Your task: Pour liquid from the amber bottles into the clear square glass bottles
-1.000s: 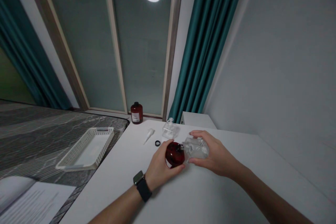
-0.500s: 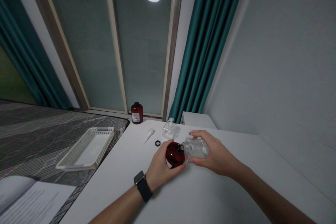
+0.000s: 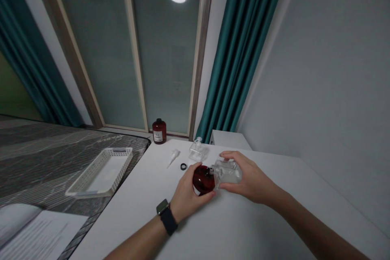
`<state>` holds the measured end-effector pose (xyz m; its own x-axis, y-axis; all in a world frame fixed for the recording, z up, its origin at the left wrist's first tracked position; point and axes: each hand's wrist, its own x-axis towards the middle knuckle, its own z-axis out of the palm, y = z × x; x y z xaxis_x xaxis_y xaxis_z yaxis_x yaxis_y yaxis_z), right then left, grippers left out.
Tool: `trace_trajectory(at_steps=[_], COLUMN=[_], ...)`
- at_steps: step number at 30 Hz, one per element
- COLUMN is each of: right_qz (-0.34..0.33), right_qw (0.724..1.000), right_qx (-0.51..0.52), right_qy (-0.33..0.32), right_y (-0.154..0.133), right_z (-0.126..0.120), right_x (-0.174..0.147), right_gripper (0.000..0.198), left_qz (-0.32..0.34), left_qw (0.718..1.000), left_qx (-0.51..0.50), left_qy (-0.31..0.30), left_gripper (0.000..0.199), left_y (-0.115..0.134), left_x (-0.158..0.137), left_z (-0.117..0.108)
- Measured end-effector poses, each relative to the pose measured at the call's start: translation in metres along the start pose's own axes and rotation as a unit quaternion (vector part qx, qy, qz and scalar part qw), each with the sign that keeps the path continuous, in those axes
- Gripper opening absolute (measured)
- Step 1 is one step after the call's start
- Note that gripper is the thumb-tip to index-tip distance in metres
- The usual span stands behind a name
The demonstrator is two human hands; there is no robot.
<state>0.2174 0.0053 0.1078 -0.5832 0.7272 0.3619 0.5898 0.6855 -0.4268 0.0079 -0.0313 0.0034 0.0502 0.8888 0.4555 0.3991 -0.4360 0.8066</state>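
To the right of the white flat-topped table [image 3: 258, 231], a plain grey wall [image 3: 335, 69] is observed. Beyond its far edge, greyish-green glass panels [image 3: 167, 69] in wooden frames and a pleated teal cloth curtain [image 3: 240, 57] are noted. On its left, a dark grey striped surface [image 3: 30, 142] is seen, bearing a white perforated plastic basket [image 3: 88, 193].

Two bare forearms are extended over the table from its near side, angled inward. The left hand [image 3: 187, 195] is curved round a rounded dark-red bottle [image 3: 202, 179], thumb on the near side, fingers on the far side. The right hand [image 3: 251, 180] is wrapped likewise about a clear angular bottle [image 3: 227, 171], held sideways above the table, its neck directed at the dark-red bottle's mouth. Contact between the mouths cannot be determined.

At the table's far left corner, a labelled dark-red bottle with black cap [image 3: 159, 132] is stood upright; near its far edge, a second clear bottle [image 3: 198, 152], a white tapered nozzle [image 3: 173, 156] and a small black ring [image 3: 183, 166] are placed.
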Motion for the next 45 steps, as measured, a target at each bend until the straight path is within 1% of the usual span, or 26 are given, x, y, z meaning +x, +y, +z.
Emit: trace_trajectory(at_steps=[11,24,31,45], right_qz=[0.005,-0.009,-0.007,-0.017], right_qw=[1.000,1.000,1.000,1.000], right_qx=[-0.003,-0.003,-0.007,-0.010], right_qy=[-0.011,-0.006,-0.011,-0.013], right_y=[-0.0008,-0.0017,-0.0010,-0.0013], right_z=[-0.0010,-0.0024,-0.0019,-0.0037], right_x=[0.0017,0.0020,0.0021,0.0026], right_gripper=[0.060,0.058,0.060,0.057], left_qz=[0.001,-0.007,0.000,0.003], left_qw=[1.000,1.000,1.000,1.000], left_qx=[0.000,-0.005,-0.001,-0.007], left_qy=[0.004,0.005,0.005,0.013], left_gripper=[0.073,0.073,0.074,0.073], left_y=[-0.0011,0.0012,-0.0020,-0.0007], left_x=[-0.0013,-0.0004,-0.0006,-0.0005], left_z=[0.0005,0.0005,0.0014,0.0015])
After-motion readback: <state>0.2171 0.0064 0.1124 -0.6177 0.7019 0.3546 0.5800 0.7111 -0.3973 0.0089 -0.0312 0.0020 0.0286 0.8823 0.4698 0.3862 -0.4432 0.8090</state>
